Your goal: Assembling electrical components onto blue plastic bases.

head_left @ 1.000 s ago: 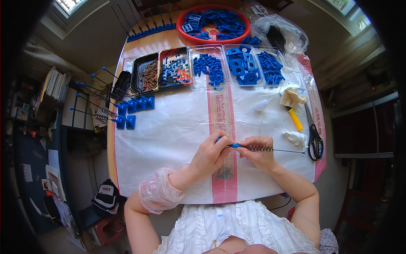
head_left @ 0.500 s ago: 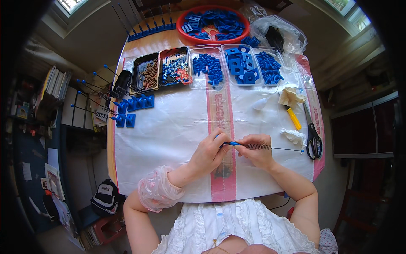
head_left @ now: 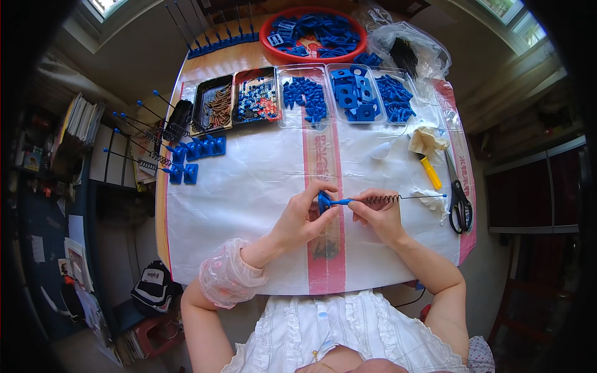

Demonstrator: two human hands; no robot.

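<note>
My left hand [head_left: 297,217] is closed on a blue plastic base [head_left: 323,202] over the middle of the table, partly hidden by its fingers. A slim blue sleeve [head_left: 341,202] runs from this base toward my right hand [head_left: 384,219]. Between thumb and fingers, the right hand pinches the near end of a black coiled spring wire [head_left: 387,199] where it meets the sleeve. Its straight end points right and carries a small blue tip [head_left: 444,196]. Finished-looking pieces of the same kind, blue bases [head_left: 210,147] with coiled wires, lie at the left.
Along the back stand a tray of screws [head_left: 219,107], a tray of small nuts [head_left: 256,102] and clear boxes of blue parts [head_left: 305,99]. Behind them sits a red basin [head_left: 266,45]. At right lie a yellow-handled tool [head_left: 430,174], black-handled scissors [head_left: 461,208] and crumpled tissue [head_left: 429,142].
My left hand has opened out and turned, so more of the blue base shows. The right hand has shifted slightly right along the piece, baring the sleeve; the wire's tip has risen.
</note>
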